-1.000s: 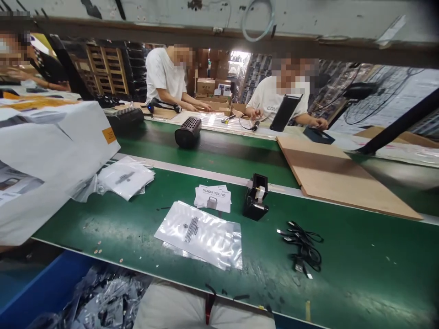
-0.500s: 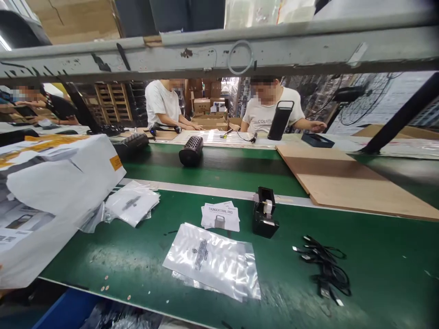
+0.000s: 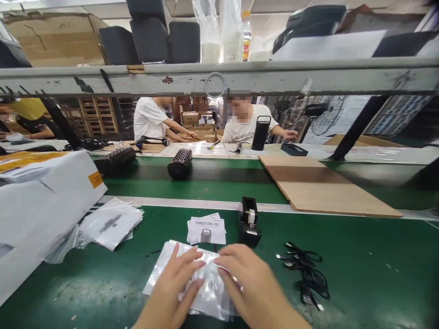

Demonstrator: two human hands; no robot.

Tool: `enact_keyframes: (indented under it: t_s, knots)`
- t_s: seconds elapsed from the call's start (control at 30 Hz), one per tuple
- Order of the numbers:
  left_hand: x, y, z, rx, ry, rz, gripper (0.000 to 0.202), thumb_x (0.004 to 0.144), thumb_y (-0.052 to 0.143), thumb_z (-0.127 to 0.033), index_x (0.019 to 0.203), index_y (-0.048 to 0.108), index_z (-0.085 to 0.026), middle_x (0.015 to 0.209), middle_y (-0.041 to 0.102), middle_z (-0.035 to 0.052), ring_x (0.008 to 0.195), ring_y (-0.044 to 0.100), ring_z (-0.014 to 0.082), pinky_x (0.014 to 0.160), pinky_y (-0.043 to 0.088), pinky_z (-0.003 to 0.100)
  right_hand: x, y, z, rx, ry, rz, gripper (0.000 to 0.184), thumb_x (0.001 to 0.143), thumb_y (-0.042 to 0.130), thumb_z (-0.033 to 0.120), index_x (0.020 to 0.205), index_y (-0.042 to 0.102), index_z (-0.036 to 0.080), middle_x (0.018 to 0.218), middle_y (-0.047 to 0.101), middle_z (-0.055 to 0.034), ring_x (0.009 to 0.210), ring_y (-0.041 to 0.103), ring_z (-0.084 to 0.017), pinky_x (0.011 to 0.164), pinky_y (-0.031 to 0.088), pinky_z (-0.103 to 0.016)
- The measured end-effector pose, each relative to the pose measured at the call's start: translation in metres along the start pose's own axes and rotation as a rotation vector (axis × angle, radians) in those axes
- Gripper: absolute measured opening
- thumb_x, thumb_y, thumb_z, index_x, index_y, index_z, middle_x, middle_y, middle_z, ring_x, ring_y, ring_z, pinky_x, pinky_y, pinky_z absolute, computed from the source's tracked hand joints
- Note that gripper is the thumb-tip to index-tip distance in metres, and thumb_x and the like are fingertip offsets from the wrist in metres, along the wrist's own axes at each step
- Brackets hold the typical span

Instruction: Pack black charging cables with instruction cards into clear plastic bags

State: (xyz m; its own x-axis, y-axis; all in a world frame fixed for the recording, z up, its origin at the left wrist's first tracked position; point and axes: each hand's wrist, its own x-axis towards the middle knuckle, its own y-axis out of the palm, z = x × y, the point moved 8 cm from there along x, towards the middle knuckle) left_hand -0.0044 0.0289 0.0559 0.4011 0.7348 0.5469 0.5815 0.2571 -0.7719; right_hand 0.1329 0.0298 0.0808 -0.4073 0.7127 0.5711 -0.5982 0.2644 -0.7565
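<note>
Both of my hands are over a stack of clear plastic bags (image 3: 206, 299) at the front of the green table. My left hand (image 3: 174, 285) lies across the left part of the bags, open, its fingers spread. From the right, my right hand (image 3: 245, 278) reaches over the bags with its fingers slightly bent and apart. It looks open, though its underside is hidden. Just beyond the bags lie printed cards (image 3: 206, 230) reading "THUNDERTRAIL PRO". A black tape dispenser (image 3: 249, 228) stands to their right.
Black cables (image 3: 308, 274) lie in a bundle at right. Bagged papers (image 3: 111, 224) and a large white packet (image 3: 44, 214) are at left. Farther back are a perforated dark speaker (image 3: 180, 163), a wooden board (image 3: 325, 185), an overhead beam (image 3: 164, 84) and co-workers.
My hands have come into view and onto the plastic bags. The view has tilted up and shifted right. Across the table, one co-worker's arm has stretched out to the right.
</note>
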Motion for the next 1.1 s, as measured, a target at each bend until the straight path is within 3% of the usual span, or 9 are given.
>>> enact_keyframes:
  t_s: [0.07,0.13,0.2,0.27,0.37,0.47,0.7,0.87,1.1]
  knots:
    - [-0.008,0.048,-0.003,0.143,0.212,0.166,0.041,0.082,0.051,-0.031,0.122,0.046,-0.027,0.126,0.054,0.0057,0.116,0.048,0.0256,0.097,0.038,0.045,0.015,0.043,-0.023,-0.122,0.045,0.181,0.028,0.082,0.048,0.012,0.108,0.056,0.012,0.115,0.055,-0.0178,0.108,0.051,-0.027,0.083,0.047,-0.037]
    - [-0.022,0.078,0.001,0.274,0.296,0.195,0.054,0.081,0.049,-0.042,0.130,0.038,-0.023,0.131,0.047,0.0101,0.119,0.044,0.0295,0.092,0.042,0.045,0.022,0.084,-0.045,-0.254,0.065,0.399,0.049,0.078,0.054,0.015,0.125,0.042,0.006,0.134,0.035,-0.0255,0.126,0.027,-0.037,0.095,0.034,-0.049]
    - [-0.034,0.090,0.003,0.343,0.344,0.179,0.057,0.080,0.048,-0.047,0.131,0.037,-0.023,0.130,0.048,0.0091,0.117,0.046,0.0291,0.088,0.045,0.043,0.025,0.111,-0.061,-0.304,0.068,0.561,0.059,0.080,0.054,0.020,0.132,0.031,0.005,0.139,0.024,-0.0263,0.129,0.017,-0.037,0.099,0.025,-0.054]
    - [-0.040,0.090,0.001,0.389,0.374,0.145,0.053,0.081,0.048,-0.045,0.129,0.040,-0.024,0.126,0.053,0.0071,0.113,0.051,0.0276,0.085,0.048,0.040,0.029,0.123,-0.071,-0.308,0.074,0.641,0.052,0.084,0.049,0.022,0.130,0.034,0.006,0.135,0.033,-0.0248,0.126,0.028,-0.033,0.099,0.025,-0.052]
    - [-0.039,0.081,-0.004,0.458,0.375,0.082,0.046,0.081,0.049,-0.042,0.123,0.047,-0.023,0.121,0.057,0.0061,0.107,0.056,0.0263,0.081,0.051,0.038,0.038,0.124,-0.076,-0.296,0.076,0.679,0.032,0.084,0.048,0.019,0.113,0.053,0.006,0.115,0.057,-0.0195,0.108,0.052,-0.026,0.093,0.038,-0.038]
    - [-0.033,0.078,-0.008,0.491,0.362,0.073,0.043,0.080,0.051,-0.040,0.119,0.051,-0.023,0.120,0.058,0.0047,0.105,0.058,0.0254,0.078,0.053,0.036,0.043,0.118,-0.075,-0.297,0.076,0.703,0.020,0.082,0.051,0.018,0.097,0.061,0.009,0.101,0.064,-0.0145,0.093,0.060,-0.023,0.081,0.045,-0.030]
    - [-0.035,0.079,-0.003,0.380,0.250,0.152,0.043,0.082,0.049,-0.035,0.123,0.046,-0.024,0.128,0.052,0.0044,0.115,0.049,0.0242,0.087,0.049,0.038,0.045,0.104,-0.074,-0.316,0.066,0.736,0.022,0.085,0.042,0.016,0.087,0.064,0.013,0.084,0.069,-0.0103,0.073,0.066,-0.023,0.061,0.046,-0.028]
    - [-0.040,0.082,0.005,0.241,0.123,0.265,0.039,0.084,0.046,-0.031,0.123,0.045,-0.027,0.134,0.044,0.0041,0.122,0.041,0.0257,0.094,0.043,0.045,0.048,0.104,-0.077,-0.341,0.103,0.705,0.018,0.082,0.050,0.024,0.080,0.066,0.015,0.076,0.070,-0.0104,0.073,0.065,-0.025,0.059,0.045,-0.028]
    - [-0.039,0.082,0.007,0.101,0.023,0.321,0.035,0.085,0.044,-0.029,0.121,0.047,-0.027,0.134,0.045,0.0047,0.123,0.039,0.0267,0.096,0.039,0.050,0.047,0.105,-0.076,-0.356,0.095,0.652,0.017,0.082,0.049,0.017,0.075,0.065,0.015,0.069,0.069,-0.0101,0.068,0.066,-0.024,0.057,0.044,-0.027]
